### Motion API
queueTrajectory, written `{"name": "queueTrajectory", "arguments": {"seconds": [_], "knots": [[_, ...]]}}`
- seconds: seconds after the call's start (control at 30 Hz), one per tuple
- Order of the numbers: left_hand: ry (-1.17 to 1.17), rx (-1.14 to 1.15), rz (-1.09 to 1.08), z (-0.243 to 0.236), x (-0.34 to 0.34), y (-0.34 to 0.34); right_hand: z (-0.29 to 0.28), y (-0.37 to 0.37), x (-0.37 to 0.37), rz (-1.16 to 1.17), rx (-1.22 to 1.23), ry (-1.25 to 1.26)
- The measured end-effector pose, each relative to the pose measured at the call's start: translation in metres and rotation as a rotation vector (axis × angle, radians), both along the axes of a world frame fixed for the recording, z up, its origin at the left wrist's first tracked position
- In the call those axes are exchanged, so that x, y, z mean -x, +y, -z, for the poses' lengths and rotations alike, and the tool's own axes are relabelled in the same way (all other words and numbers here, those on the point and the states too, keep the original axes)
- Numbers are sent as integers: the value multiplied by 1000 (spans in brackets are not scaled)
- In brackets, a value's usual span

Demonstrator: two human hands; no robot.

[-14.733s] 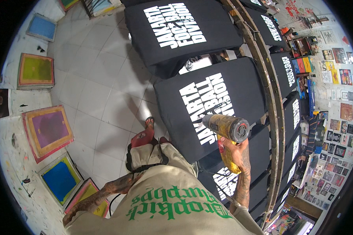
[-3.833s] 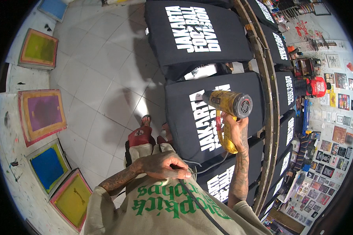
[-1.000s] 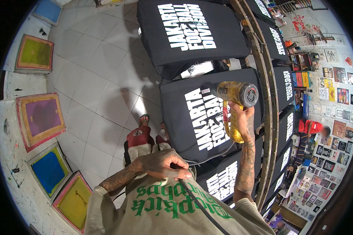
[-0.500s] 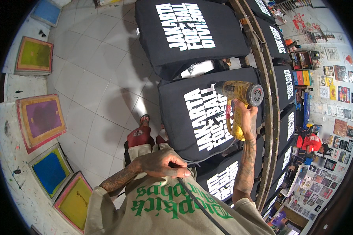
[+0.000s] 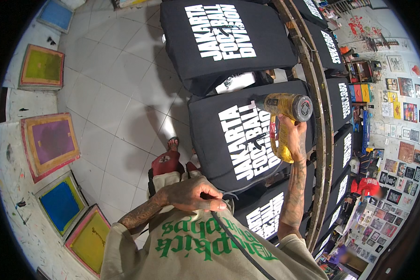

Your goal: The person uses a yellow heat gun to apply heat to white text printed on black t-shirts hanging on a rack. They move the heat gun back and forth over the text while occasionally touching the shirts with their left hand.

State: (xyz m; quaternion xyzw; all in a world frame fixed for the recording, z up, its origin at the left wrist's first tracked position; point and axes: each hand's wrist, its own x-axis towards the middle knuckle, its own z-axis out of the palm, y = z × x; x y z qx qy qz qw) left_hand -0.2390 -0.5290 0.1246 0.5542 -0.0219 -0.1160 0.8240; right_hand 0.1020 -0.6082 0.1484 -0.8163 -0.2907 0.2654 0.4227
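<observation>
My right hand (image 5: pixel 294 135) is wrapped round the handle of a yellow heat gun (image 5: pixel 279 103). Its dark nozzle points left over a black T-shirt (image 5: pixel 207 121) with white block lettering, stretched flat on a board. Close to my belly, my left hand (image 5: pixel 193 195) has thumb and fingers pinched on a dark power cord (image 5: pixel 233 235). The cord hangs down across my beige shirt front, and a grey stretch of it runs along the near edge of the printed T-shirt. The heat gun's trigger is hidden by my fingers.
Another printed black T-shirt (image 5: pixel 172 42) lies beyond, and one (image 5: pixel 266 212) nearer. A long rail (image 5: pixel 318 93) separates these from a second row at right. Framed printing screens (image 5: pixel 51 142) lean along the left wall beside the tiled floor (image 5: pixel 105 107). A person in red (image 5: pixel 368 186) is at far right.
The heat gun has shifted slightly left and up over the same T-shirt. My left hand stays in place on the cord. The person in red at far right has moved a little.
</observation>
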Motion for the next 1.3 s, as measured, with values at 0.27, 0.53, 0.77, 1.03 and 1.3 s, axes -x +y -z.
{"name": "queueTrajectory", "arguments": {"seconds": [0.27, 0.53, 0.77, 1.03, 1.3], "knots": [[23, 37, -62, -1, 3, -6, 3, -3, -4, -30, 11, -30], [6, 37, -43, 1, 1, -5, -4, -24, 6, -6, 40, -5], [18, 41, -13, -4, -1, -1, -7, -30, 16, 70, 2, 31], [0, 96, -82, -9, -1, -6, -8, -31, 17, 45, 8, 39], [-17, 62, -89, -8, 1, -5, -3, -27, 19, 35, -16, -19]]}}
